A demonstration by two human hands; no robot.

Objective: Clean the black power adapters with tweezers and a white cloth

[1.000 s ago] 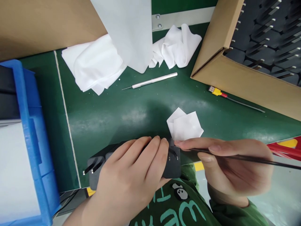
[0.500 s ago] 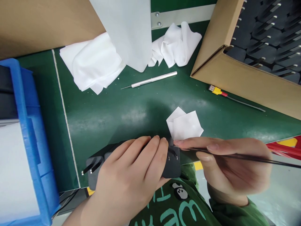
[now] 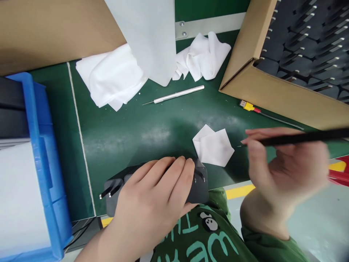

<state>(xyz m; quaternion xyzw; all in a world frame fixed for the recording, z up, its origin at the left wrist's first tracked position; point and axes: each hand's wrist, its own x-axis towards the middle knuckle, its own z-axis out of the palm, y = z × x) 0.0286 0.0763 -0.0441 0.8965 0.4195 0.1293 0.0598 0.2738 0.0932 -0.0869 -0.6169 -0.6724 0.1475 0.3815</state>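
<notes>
- The left hand (image 3: 152, 203) is lying over a row of black plug adapters (image 3: 201, 189), fingers curled down and clamping them against the near edge of the green counter (image 3: 163, 123)
- One adapter is showing at each end of the hand, the left one (image 3: 111, 194) pointing its two metal prongs out to the side
- The right hand (image 3: 283, 171) is pinching a thin black stick (image 3: 305, 137) between thumb and fingertips, and is hovering over the counter just right of a folded white wipe (image 3: 214, 145), apart from the adapters
- The adapters are looking like hard, stiff plastic blocks, probably fairly light; their smooth matte sides may be slipping a little under bare fingers
- The flat sides of the bodies are likely offering the safest hold; the prongs are looking rigid but narrow, a poor place to grip
- The stick is looking slender and very light, perhaps bending if pressed, so a pinch close to its tip is probably giving the most control
- A cardboard box (image 3: 283, 94) of similar dark parts is sitting at the far right
</notes>
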